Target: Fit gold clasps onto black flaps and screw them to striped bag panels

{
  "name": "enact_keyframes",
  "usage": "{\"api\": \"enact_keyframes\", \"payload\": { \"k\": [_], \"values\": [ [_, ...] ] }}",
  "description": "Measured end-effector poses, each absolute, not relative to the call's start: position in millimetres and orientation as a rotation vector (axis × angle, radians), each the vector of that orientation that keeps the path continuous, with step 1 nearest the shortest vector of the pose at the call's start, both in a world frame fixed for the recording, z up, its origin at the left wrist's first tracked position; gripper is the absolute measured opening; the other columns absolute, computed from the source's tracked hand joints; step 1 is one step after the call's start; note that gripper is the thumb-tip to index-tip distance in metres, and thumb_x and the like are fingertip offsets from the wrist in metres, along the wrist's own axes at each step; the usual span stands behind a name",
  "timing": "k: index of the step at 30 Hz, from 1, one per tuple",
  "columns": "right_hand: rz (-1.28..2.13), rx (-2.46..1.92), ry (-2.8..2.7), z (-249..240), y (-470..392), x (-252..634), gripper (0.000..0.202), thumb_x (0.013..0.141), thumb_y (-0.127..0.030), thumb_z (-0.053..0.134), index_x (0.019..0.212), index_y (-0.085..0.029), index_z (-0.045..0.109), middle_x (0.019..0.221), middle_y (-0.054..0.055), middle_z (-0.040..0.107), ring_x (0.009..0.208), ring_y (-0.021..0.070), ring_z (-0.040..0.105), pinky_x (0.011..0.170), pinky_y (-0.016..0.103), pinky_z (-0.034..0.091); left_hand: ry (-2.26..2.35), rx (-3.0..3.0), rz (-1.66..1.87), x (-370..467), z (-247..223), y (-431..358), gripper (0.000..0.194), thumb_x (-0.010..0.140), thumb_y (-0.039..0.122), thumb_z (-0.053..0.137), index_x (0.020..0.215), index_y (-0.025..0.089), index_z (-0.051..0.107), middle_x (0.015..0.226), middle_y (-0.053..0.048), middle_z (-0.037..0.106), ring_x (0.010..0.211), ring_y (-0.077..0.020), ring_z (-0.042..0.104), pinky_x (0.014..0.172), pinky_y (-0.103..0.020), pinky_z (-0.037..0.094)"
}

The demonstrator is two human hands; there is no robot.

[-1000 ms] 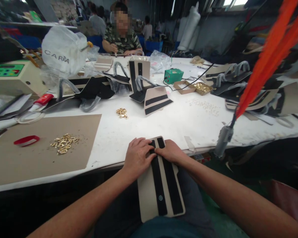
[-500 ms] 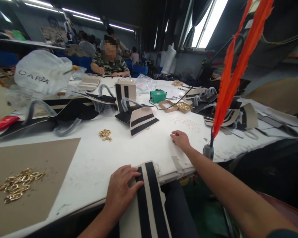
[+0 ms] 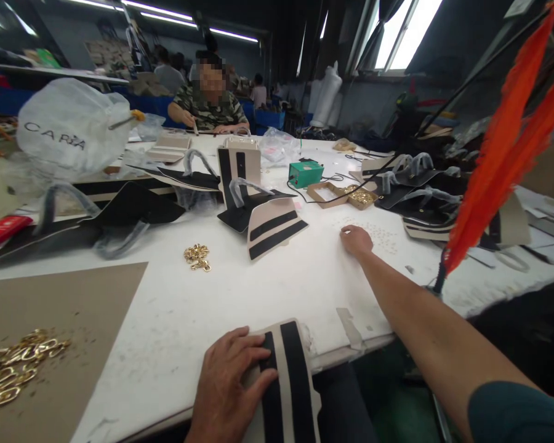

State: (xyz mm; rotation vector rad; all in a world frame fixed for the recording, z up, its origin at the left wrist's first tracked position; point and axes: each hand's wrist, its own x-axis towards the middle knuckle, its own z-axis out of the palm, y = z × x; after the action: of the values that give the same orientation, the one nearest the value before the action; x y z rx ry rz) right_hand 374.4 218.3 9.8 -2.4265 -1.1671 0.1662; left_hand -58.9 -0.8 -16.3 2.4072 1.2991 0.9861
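Observation:
My left hand point(image 3: 235, 384) rests on a beige bag panel point(image 3: 279, 375) with two black stripes, at the table's front edge. Its fingers lie spread over the panel and the thumb is apart from them. Farther out, my right hand point(image 3: 357, 241) is low over the white table, fingers curled together at the tips. Whether anything is between them is too small to tell. Just beyond it lie scattered tiny pale pieces point(image 3: 384, 236). Gold metal clasps point(image 3: 197, 255) sit in a small heap left of centre.
More gold rings point(image 3: 23, 363) lie on a brown sheet point(image 3: 106, 314). Bag pieces point(image 3: 274, 224) with wrapped handles, a green box point(image 3: 306, 174) and a cardboard tray of gold parts point(image 3: 362, 195) stand farther back. Orange strips point(image 3: 498, 154) hang at right. A person point(image 3: 212, 104) sits across the table.
My right hand has reached farther forward, closer to the tiny pieces. The view has shifted slightly. My left hand stays on the bag panel.

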Motion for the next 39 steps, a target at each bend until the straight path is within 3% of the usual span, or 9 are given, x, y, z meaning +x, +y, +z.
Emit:
{"api": "enact_keyframes", "payload": {
  "k": [7,11,14,19,22,27,31,35,39],
  "values": [
    [0.256,-2.413,-1.391,13,212,366,0.020,0.077,-0.038,0.077,0.090,-0.024,0.084,0.092,0.005,0.080,0.084,0.0219,0.072,0.073,0.026,0.051,1.310,2.346,0.976,-56,-8,-2,0.026,0.077,0.027,0.089,0.099,0.032,0.077,0.116,0.001,0.080,0.119,-0.0355,0.067,0.097,-0.055,0.053],
    [0.327,-2.400,-1.519,15,199,358,0.026,0.079,-0.039,0.078,0.095,-0.020,0.084,0.079,0.005,0.078,0.070,0.0192,0.069,0.063,0.026,0.047,1.330,2.229,0.904,-50,3,-6,0.027,0.073,0.024,0.092,0.095,0.030,0.077,0.115,0.001,0.081,0.122,-0.0349,0.065,0.101,-0.056,0.049],
    [0.275,-2.422,-1.574,20,195,351,0.023,0.083,-0.036,0.075,0.094,-0.018,0.084,0.084,0.008,0.078,0.074,0.0218,0.070,0.066,0.029,0.047,1.349,2.156,0.874,-49,6,-9,0.027,0.074,0.026,0.093,0.095,0.029,0.077,0.117,0.000,0.080,0.125,-0.0339,0.063,0.106,-0.055,0.046],
    [0.066,-2.398,-1.669,31,190,332,0.022,0.088,-0.026,0.064,0.093,-0.016,0.083,0.103,0.017,0.078,0.099,0.0311,0.070,0.081,0.037,0.047,1.339,2.111,0.884,-48,7,-14,0.030,0.074,0.027,0.094,0.097,0.029,0.076,0.119,0.001,0.080,0.126,-0.0316,0.062,0.108,-0.052,0.044],
    [0.064,-2.306,-1.752,41,168,312,0.026,0.093,-0.026,0.059,0.097,-0.017,0.083,0.097,0.013,0.079,0.095,0.0262,0.071,0.082,0.034,0.048,1.336,2.113,0.890,-48,5,-16,0.030,0.074,0.028,0.094,0.098,0.029,0.076,0.119,0.002,0.080,0.127,-0.0304,0.061,0.108,-0.051,0.043],
    [0.612,-1.844,-1.804,56,74,244,0.028,0.092,-0.042,0.066,0.096,-0.019,0.081,0.077,0.005,0.077,0.072,0.0208,0.072,0.075,0.031,0.052,1.333,2.130,0.879,-47,2,-16,0.029,0.076,0.031,0.093,0.099,0.028,0.075,0.118,0.003,0.080,0.129,-0.0294,0.060,0.110,-0.050,0.040],
    [0.972,-1.670,-1.894,53,-2,186,0.025,0.093,-0.044,0.065,0.093,-0.024,0.081,0.074,0.001,0.076,0.070,0.0201,0.071,0.070,0.029,0.051,1.338,2.148,0.865,-46,2,-16,0.029,0.077,0.033,0.092,0.101,0.029,0.076,0.118,0.003,0.079,0.127,-0.0290,0.060,0.108,-0.050,0.040],
    [1.060,-1.597,-1.986,46,-26,158,0.021,0.095,-0.038,0.062,0.090,-0.026,0.078,0.073,-0.002,0.073,0.070,0.0186,0.067,0.071,0.029,0.048,1.333,2.174,0.867,-46,1,-17,0.025,0.082,0.038,0.088,0.102,0.028,0.076,0.118,0.001,0.080,0.124,-0.0284,0.062,0.106,-0.049,0.042],
    [0.989,-1.540,-2.057,44,-23,154,0.017,0.095,-0.033,0.061,0.086,-0.026,0.073,0.085,0.000,0.073,0.083,0.0199,0.067,0.079,0.030,0.046,1.332,2.182,0.873,-46,-2,-17,0.025,0.084,0.040,0.085,0.103,0.028,0.076,0.119,0.001,0.079,0.124,-0.0283,0.062,0.107,-0.049,0.042]
  ]
}}
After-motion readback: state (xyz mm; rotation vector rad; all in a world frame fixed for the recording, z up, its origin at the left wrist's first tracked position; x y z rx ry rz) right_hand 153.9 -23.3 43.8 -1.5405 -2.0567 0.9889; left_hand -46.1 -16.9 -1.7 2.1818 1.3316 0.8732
